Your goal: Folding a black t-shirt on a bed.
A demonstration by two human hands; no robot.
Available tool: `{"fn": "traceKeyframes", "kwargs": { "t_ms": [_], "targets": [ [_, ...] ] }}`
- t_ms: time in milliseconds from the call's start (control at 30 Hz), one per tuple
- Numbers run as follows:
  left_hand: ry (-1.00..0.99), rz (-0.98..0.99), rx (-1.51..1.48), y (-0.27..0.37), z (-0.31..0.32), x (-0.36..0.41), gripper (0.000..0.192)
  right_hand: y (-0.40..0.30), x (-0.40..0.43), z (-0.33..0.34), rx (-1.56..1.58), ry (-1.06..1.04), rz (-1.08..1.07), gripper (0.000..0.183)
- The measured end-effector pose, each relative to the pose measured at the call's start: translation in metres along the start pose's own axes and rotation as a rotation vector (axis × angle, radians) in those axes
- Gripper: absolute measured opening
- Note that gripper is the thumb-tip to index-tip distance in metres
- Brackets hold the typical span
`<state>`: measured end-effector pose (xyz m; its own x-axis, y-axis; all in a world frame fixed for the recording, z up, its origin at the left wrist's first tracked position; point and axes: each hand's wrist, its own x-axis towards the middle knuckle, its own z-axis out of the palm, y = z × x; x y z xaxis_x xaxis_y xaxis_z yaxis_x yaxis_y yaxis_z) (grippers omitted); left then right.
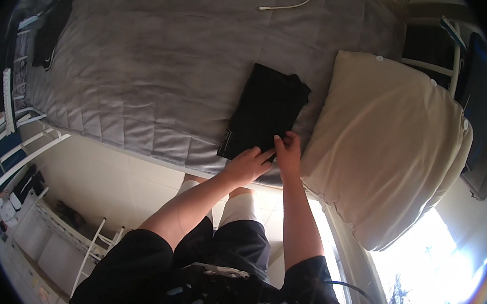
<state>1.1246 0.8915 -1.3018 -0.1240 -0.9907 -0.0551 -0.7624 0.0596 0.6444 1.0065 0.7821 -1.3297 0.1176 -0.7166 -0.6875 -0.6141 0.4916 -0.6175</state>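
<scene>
A black folded cloth garment [268, 107] lies on the grey quilted bed cover [147, 67], a strip of pale print at its near left corner. My left hand [249, 166] rests over the garment's near edge, its index finger stretched towards the right hand. At the near right corner, my right hand [288, 153] touches the cloth with thumb and forefinger. The fingertips of both hands almost meet there. Whether either hand pinches the fabric is hard to see, since the fingers cover that corner.
A beige pillow or cushion [390, 142] with white buttons lies right of the garment. A white cable [289, 5] crosses the far side of the bed. Dark cloth [53, 30] lies at the far left. White metal bed rails [24, 152] and a bright window [428, 252] flank the bed.
</scene>
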Motion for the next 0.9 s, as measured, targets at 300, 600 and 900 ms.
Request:
{"fn": "traceKeyframes", "kwargs": {
  "t_ms": [300, 600, 900],
  "targets": [
    [-0.085, -0.067, -0.167, 0.005, -0.019, -0.003, 0.023, -0.013, -0.009, 0.01, -0.196, 0.158, -0.186, 0.04],
    [0.471, -0.845, -0.371, -0.088, -0.029, -0.008, 0.044, -0.012, -0.023, 0.031, -0.073, 0.258, 0.007, 0.067],
    [0.221, -0.926, -0.729, -0.072, -0.029, -0.032, 0.046, -0.004, -0.046, 0.017, -0.057, 0.081, -0.027, 0.078]
  ]
}}
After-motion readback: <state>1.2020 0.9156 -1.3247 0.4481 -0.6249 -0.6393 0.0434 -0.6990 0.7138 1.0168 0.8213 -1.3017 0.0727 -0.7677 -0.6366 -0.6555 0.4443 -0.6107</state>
